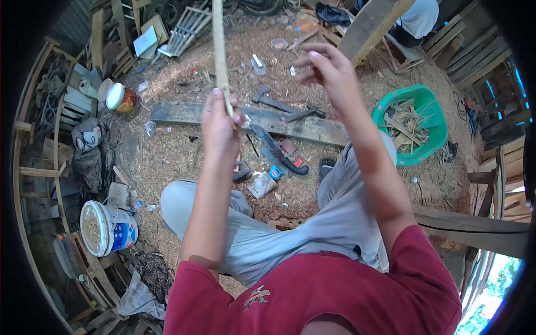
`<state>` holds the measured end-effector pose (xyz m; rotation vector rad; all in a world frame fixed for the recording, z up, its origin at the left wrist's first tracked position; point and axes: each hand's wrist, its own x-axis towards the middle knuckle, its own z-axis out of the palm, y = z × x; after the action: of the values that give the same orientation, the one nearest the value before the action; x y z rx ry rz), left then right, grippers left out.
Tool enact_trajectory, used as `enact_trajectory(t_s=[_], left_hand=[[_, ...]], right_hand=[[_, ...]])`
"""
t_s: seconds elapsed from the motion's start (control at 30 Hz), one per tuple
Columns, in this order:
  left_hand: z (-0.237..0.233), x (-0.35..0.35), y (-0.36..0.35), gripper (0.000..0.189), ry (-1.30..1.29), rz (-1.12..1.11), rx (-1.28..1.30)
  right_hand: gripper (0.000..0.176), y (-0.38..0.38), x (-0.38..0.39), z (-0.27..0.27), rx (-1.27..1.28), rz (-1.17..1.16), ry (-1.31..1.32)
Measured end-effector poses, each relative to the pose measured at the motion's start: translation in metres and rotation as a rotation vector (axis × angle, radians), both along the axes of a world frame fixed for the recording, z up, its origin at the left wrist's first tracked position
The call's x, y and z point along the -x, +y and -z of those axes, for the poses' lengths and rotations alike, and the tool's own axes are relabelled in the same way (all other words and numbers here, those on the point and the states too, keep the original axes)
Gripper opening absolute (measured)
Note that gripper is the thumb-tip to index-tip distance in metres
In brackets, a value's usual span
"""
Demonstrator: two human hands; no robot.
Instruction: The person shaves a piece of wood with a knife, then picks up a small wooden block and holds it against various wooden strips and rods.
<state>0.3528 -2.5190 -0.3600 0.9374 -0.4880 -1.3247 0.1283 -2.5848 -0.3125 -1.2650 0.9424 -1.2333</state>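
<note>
— At the far left, what's standing on the sawdust floor (167, 162)?

— A white bucket (106, 228) with sawdust in it, down low. Higher up, well apart from it, a tin (121, 97) with a white lid.

— And moving in towards the middle?

— The left hand (219, 125), raised in front of the seated person. Its fingers are wrapped tight round the lower end of a thin wooden stick (219, 50), thumb pressed against it. The stick stands nearly upright and runs out of view at the top.

— What's on the ground behind that hand?

— A weathered plank (290, 127) lying crosswise, with a dark curved blade (276, 151) just this side of it, near the person's foot.

— The other hand?

— The right hand (329, 70) is up too, right of the stick and clear of it. The fingers are loosely bent and spread, half open, gripping nothing that shows.

— Further right?

— A green basin (432, 103) on the floor with split wood scraps inside.
</note>
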Motion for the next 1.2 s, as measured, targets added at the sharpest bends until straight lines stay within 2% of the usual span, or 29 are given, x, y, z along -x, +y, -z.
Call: enact_trajectory(t_s=[0.03,0.1,0.17,0.27,0.37,0.4,0.5,0.53,0.57,0.63,0.67,0.77,0.8,0.9,0.93,1.03,1.1,1.17,1.2], left_hand=[[0.008,-0.006,-0.004,0.026,-0.096,-0.008,0.019],[0.002,-0.004,-0.01,0.028,-0.112,-0.004,-0.054],[0.012,-0.011,-0.019,0.034,-0.041,0.054,-0.099],[0.012,-0.009,-0.035,0.035,0.041,0.077,-0.187],[0.035,-0.017,-0.053,0.033,0.232,0.106,-0.281],[0.034,-0.014,-0.06,0.022,0.326,0.081,-0.349],[0.056,-0.021,-0.072,0.01,0.501,0.097,-0.268],[0.042,-0.014,-0.077,0.015,0.541,0.01,-0.34],[0.044,-0.018,-0.077,0.017,0.616,0.028,-0.295],[0.055,-0.022,-0.078,0.022,0.769,0.091,-0.212],[0.049,-0.02,-0.081,0.029,0.834,0.045,-0.278],[0.069,-0.03,-0.093,0.029,0.698,-0.009,-0.407],[0.072,-0.031,-0.1,0.031,0.56,-0.068,-0.522],[0.103,-0.058,-0.109,0.033,0.377,-0.092,-0.591],[0.108,-0.062,-0.116,0.032,0.328,-0.157,-0.645],[0.103,-0.056,-0.123,0.031,0.113,-0.184,-0.768],[0.104,-0.045,-0.117,0.033,-0.049,-0.167,-0.831],[0.129,-0.045,-0.096,0.032,-0.074,-0.114,-0.892],[0.142,-0.048,-0.091,0.032,0.056,-0.056,-0.887]], right_hand=[[0.029,-0.021,-0.009,0.028,-0.025,0.009,0.025],[0.026,-0.044,-0.015,0.096,-0.1,0.055,0.151],[0.023,-0.041,-0.013,0.139,-0.345,0.114,0.176],[0.022,-0.043,-0.006,0.154,-0.548,0.189,0.118],[0.02,-0.051,-0.012,0.154,-0.414,0.25,0.007],[0.018,-0.054,-0.014,0.148,-0.422,0.283,-0.032],[0.014,-0.061,-0.025,0.124,-0.426,0.336,-0.117],[0.014,-0.064,-0.027,0.118,-0.41,0.339,-0.131],[0.013,-0.065,-0.029,0.117,-0.397,0.354,-0.149],[0.01,-0.06,-0.033,0.123,-0.262,0.349,-0.011],[0.01,-0.055,-0.036,0.121,-0.231,0.33,0.065],[0.009,-0.064,-0.033,0.117,-0.118,0.242,0.324],[0.009,-0.073,-0.03,0.112,-0.026,0.257,0.393],[0.009,-0.084,-0.013,0.133,0.005,0.284,0.576],[0.01,-0.082,-0.016,0.127,-0.172,0.302,0.534],[0.011,-0.068,-0.02,0.133,-0.31,0.234,0.535],[0.013,-0.052,-0.024,0.135,-0.307,0.16,0.54],[0.016,-0.033,-0.025,0.141,-0.31,0.069,0.589],[0.018,-0.022,-0.028,0.149,-0.371,0.077,0.547]])
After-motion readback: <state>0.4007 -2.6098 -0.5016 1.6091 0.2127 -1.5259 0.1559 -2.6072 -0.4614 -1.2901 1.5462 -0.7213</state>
